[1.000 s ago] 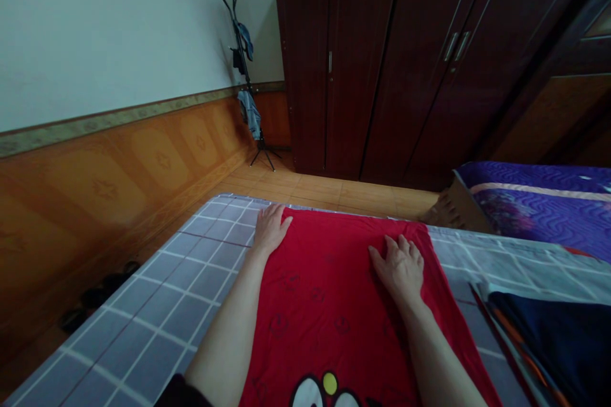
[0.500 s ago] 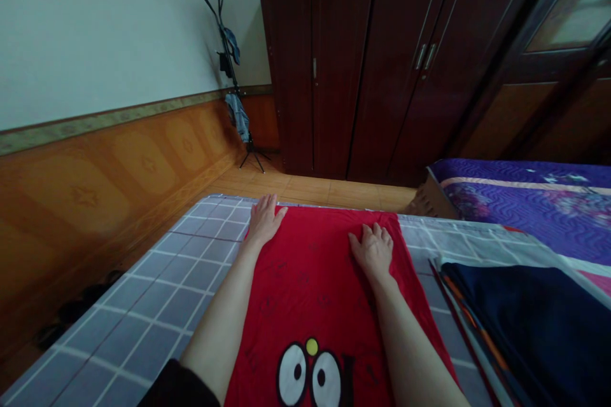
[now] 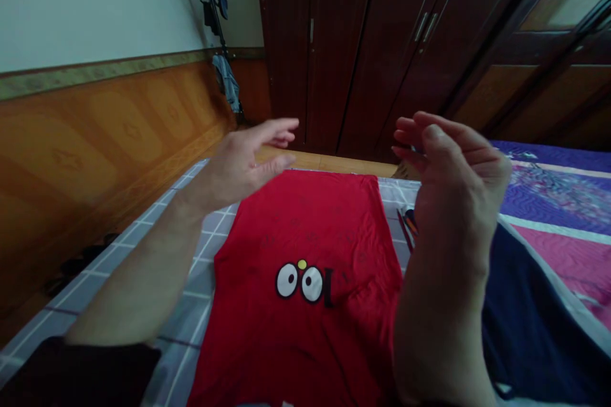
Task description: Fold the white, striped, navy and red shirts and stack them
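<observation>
A red cloth garment (image 3: 300, 222) with two printed cartoon eyes and a yellow dot lies spread on a grey checked bed sheet (image 3: 186, 305). Above its far left corner my left hand (image 3: 252, 156) hovers, thumb and fingers apart, nothing between them. My right hand (image 3: 451, 156) is raised to the right of the garment, fingers bent toward the left with a gap to the thumb, holding nothing. Neither hand touches the cloth. Wrinkles run across the garment's lower right part.
Dark blue folded cloth (image 3: 529, 311) lies on the right, partly behind my right forearm. Beyond it is a purple and pink bedspread (image 3: 563, 203). A dark red wardrobe (image 3: 334, 63) stands ahead, with a coat rack (image 3: 222, 38) in the left corner.
Both hands have lifted off the red garment and come up closer to the camera, my right hand also moving right. The view has tilted down, showing more of the garment.
</observation>
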The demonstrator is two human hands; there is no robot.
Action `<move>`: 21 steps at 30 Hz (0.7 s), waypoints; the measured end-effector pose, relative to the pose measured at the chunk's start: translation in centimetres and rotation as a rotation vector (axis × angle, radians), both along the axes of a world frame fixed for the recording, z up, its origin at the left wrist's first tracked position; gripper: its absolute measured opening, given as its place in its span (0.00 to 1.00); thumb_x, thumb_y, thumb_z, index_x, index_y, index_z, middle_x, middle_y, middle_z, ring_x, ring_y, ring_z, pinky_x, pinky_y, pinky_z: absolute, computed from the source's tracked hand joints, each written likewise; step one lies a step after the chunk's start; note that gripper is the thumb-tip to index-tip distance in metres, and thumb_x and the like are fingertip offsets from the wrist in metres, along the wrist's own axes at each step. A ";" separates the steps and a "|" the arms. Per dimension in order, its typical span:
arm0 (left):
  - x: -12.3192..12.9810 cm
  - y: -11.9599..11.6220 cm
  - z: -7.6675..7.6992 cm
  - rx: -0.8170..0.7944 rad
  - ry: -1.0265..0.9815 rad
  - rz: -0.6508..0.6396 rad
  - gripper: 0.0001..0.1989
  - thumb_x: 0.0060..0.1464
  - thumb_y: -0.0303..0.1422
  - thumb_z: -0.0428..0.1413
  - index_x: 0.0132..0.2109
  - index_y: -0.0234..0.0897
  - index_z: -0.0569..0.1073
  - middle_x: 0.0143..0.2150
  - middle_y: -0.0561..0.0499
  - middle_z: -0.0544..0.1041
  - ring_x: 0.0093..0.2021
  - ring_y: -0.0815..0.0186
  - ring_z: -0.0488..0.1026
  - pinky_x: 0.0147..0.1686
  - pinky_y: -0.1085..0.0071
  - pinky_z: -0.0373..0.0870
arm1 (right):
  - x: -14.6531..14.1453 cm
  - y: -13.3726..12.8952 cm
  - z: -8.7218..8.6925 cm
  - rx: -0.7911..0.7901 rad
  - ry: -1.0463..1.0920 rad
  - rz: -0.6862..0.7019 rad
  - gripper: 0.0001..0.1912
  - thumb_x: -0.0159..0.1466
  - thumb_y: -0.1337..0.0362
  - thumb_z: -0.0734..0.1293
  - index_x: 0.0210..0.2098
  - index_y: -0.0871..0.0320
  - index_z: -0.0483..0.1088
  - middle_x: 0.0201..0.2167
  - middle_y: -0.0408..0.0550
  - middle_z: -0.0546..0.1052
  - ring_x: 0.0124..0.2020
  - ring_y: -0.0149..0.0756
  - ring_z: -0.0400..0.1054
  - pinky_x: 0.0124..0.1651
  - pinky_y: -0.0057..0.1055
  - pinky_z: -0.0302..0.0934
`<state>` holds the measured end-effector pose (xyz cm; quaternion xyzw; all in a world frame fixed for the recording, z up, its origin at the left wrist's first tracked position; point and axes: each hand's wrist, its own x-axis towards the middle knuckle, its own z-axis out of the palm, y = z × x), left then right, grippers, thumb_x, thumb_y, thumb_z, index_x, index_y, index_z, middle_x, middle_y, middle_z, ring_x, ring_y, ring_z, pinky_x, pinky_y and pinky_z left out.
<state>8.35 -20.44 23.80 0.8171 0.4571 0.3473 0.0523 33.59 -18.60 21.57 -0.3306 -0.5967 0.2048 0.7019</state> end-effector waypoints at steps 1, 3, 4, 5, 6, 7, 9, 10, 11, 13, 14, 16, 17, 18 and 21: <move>0.1 -1.7 -0.9 -0.044 0.100 -0.046 0.23 0.60 0.43 0.49 0.59 0.39 0.63 0.53 0.49 0.72 0.55 0.58 0.69 0.55 0.55 0.63 | 0.1 -1.4 0.8 -0.011 -0.025 0.009 0.16 0.64 0.58 0.63 0.46 0.61 0.71 0.41 0.49 0.77 0.43 0.37 0.72 0.45 0.43 0.65; -0.2 -4.7 -3.7 -0.154 0.315 -0.161 0.21 0.62 0.44 0.48 0.58 0.40 0.66 0.54 0.49 0.72 0.55 0.59 0.69 0.57 0.57 0.62 | 0.3 -3.5 0.7 -0.074 -0.173 0.007 0.14 0.63 0.58 0.65 0.44 0.60 0.73 0.39 0.48 0.78 0.41 0.38 0.72 0.45 0.44 0.66; -0.5 -6.1 -5.5 -0.223 0.412 -0.209 0.21 0.62 0.43 0.47 0.59 0.40 0.65 0.56 0.48 0.71 0.57 0.59 0.67 0.59 0.58 0.60 | 0.5 -4.3 -0.1 -0.111 -0.287 0.005 0.14 0.63 0.57 0.65 0.45 0.59 0.73 0.39 0.48 0.78 0.42 0.39 0.72 0.46 0.46 0.66; -1.0 -7.5 -7.5 -0.282 0.484 -0.235 0.22 0.63 0.44 0.46 0.61 0.41 0.63 0.59 0.48 0.69 0.59 0.59 0.65 0.60 0.57 0.58 | 0.7 -5.1 -1.4 -0.142 -0.419 0.008 0.15 0.63 0.57 0.65 0.46 0.58 0.72 0.41 0.49 0.77 0.43 0.40 0.71 0.47 0.47 0.65; -1.5 -8.8 -9.5 -0.325 0.524 -0.252 0.24 0.63 0.44 0.46 0.62 0.41 0.60 0.61 0.47 0.66 0.61 0.60 0.62 0.61 0.58 0.56 | 0.9 -5.9 -3.2 -0.160 -0.557 0.017 0.17 0.63 0.56 0.64 0.48 0.57 0.71 0.44 0.50 0.76 0.46 0.42 0.70 0.49 0.48 0.64; -2.0 -10.0 -11.5 -0.365 0.551 -0.255 0.28 0.62 0.47 0.46 0.65 0.41 0.56 0.64 0.46 0.62 0.63 0.59 0.58 0.62 0.57 0.54 | 1.2 -6.9 -5.4 -0.165 -0.707 0.035 0.19 0.63 0.55 0.64 0.50 0.57 0.69 0.49 0.52 0.74 0.51 0.44 0.67 0.52 0.49 0.62; -2.8 -12.1 -15.1 -0.406 0.577 -0.238 0.36 0.58 0.52 0.47 0.67 0.43 0.47 0.68 0.44 0.51 0.67 0.56 0.49 0.63 0.54 0.48 | 1.6 -9.2 -10.2 -0.186 -0.989 0.079 0.24 0.64 0.55 0.63 0.56 0.60 0.65 0.59 0.57 0.65 0.59 0.47 0.58 0.56 0.50 0.59; -3.1 -12.9 -16.6 -0.412 0.577 -0.218 0.38 0.58 0.53 0.47 0.68 0.42 0.44 0.69 0.43 0.47 0.68 0.55 0.45 0.63 0.54 0.47 | 1.7 -10.5 -12.6 -0.187 -1.094 0.087 0.27 0.63 0.54 0.63 0.58 0.62 0.62 0.62 0.59 0.60 0.63 0.49 0.52 0.58 0.50 0.57; -3.2 -13.5 -17.8 -0.409 0.576 -0.200 0.40 0.57 0.54 0.46 0.68 0.42 0.42 0.69 0.42 0.43 0.68 0.54 0.42 0.63 0.53 0.46 | 1.8 -11.6 -14.8 -0.183 -1.187 0.092 0.31 0.63 0.54 0.63 0.60 0.64 0.59 0.64 0.61 0.56 0.65 0.51 0.46 0.59 0.52 0.55; -3.1 -14.1 -19.6 -0.387 0.573 -0.172 0.40 0.58 0.54 0.46 0.68 0.41 0.40 0.70 0.41 0.39 0.69 0.52 0.38 0.63 0.51 0.43 | 1.9 -13.5 -18.1 -0.131 -1.306 0.090 0.36 0.62 0.50 0.63 0.63 0.65 0.53 0.65 0.63 0.53 0.67 0.52 0.40 0.59 0.55 0.53; -3.0 -14.2 -20.1 -0.376 0.574 -0.166 0.40 0.58 0.53 0.45 0.68 0.41 0.40 0.70 0.41 0.38 0.69 0.51 0.37 0.64 0.50 0.42 | 2.0 -14.1 -19.0 -0.116 -1.339 0.091 0.38 0.62 0.50 0.62 0.64 0.65 0.52 0.65 0.63 0.52 0.67 0.53 0.38 0.60 0.55 0.52; -3.0 -14.1 -20.5 -0.361 0.568 -0.165 0.39 0.58 0.53 0.46 0.68 0.42 0.40 0.70 0.42 0.38 0.69 0.51 0.38 0.64 0.49 0.42 | 2.2 -14.7 -19.5 -0.107 -1.351 0.074 0.39 0.63 0.50 0.62 0.65 0.65 0.49 0.65 0.63 0.51 0.67 0.53 0.37 0.60 0.55 0.52; -3.1 -14.0 -20.4 -0.355 0.557 -0.165 0.39 0.58 0.52 0.47 0.68 0.41 0.41 0.70 0.42 0.40 0.69 0.52 0.39 0.64 0.49 0.43 | 2.5 -14.8 -19.2 -0.114 -1.334 0.059 0.38 0.63 0.51 0.62 0.65 0.64 0.48 0.66 0.63 0.50 0.67 0.53 0.37 0.60 0.55 0.53; -3.4 -14.1 -20.2 -0.349 0.539 -0.164 0.39 0.58 0.51 0.48 0.68 0.41 0.42 0.70 0.42 0.43 0.68 0.52 0.41 0.63 0.50 0.46 | 3.0 -15.0 -18.7 -0.126 -1.313 0.045 0.37 0.63 0.54 0.62 0.65 0.63 0.48 0.66 0.62 0.50 0.67 0.52 0.38 0.59 0.54 0.54; -5.1 -15.3 -18.8 -0.335 0.486 -0.157 0.31 0.61 0.39 0.50 0.67 0.41 0.48 0.68 0.46 0.53 0.67 0.56 0.49 0.62 0.55 0.54 | 5.4 -16.4 -17.6 -0.105 -1.272 0.080 0.31 0.64 0.63 0.60 0.65 0.57 0.51 0.66 0.56 0.52 0.66 0.49 0.45 0.57 0.50 0.59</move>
